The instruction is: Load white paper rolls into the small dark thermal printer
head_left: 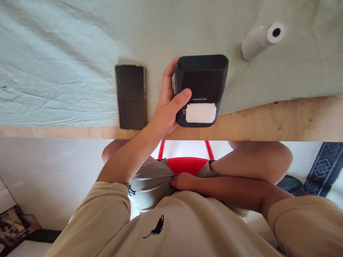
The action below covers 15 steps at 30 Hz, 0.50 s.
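Note:
My left hand (pixel 168 103) grips a black label printer (pixel 202 82) by its left side, with the thumb on top and the fingers around the edge. The printer is marked NIIMBOT, and white label paper (pixel 200 113) shows at its near end. It is over the table's front edge; whether its underside touches the table I cannot tell. In my lap rests my right hand (pixel 184 181), fingers curled in against the shorts (pixel 152 182); what they hold, if anything, is hidden.
A phone (pixel 130 97) with a dark screen lies left of the printer. At the back right, a loose white paper roll (pixel 264 40) lies on the pale green cloth (pixel 66 71). The wooden table edge (pixel 281 121) runs across the front. Below it shows a red chair (pixel 187 165).

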Motion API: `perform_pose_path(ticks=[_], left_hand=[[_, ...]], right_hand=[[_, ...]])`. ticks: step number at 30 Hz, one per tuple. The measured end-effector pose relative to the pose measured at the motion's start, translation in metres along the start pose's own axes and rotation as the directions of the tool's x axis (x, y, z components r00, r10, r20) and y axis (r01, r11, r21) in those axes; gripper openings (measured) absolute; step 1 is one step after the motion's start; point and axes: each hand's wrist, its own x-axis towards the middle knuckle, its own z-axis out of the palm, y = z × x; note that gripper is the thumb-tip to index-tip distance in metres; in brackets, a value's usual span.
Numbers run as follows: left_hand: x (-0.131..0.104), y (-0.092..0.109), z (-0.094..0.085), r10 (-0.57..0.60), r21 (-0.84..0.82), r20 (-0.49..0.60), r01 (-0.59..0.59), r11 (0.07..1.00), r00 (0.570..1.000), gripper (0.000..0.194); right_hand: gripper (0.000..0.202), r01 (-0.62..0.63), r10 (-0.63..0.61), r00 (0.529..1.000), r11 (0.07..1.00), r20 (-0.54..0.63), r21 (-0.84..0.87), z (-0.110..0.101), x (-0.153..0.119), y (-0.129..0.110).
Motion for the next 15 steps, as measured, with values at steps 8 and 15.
perform_pose_path(ticks=[8,15], left_hand=[[-0.003,-0.003,-0.001,-0.004,-0.04,-0.044,0.002,0.999,0.999,0.051],[-0.002,0.008,-0.003,-0.095,-0.01,0.0,0.095,0.995,0.995,0.051]], right_hand=[[0.048,-0.008,0.004,0.999,0.996,0.044,0.094,-0.015,-0.011,0.002],[0.045,0.015,-0.041,0.988,0.985,0.149,0.171,-0.029,-0.004,0.003]])
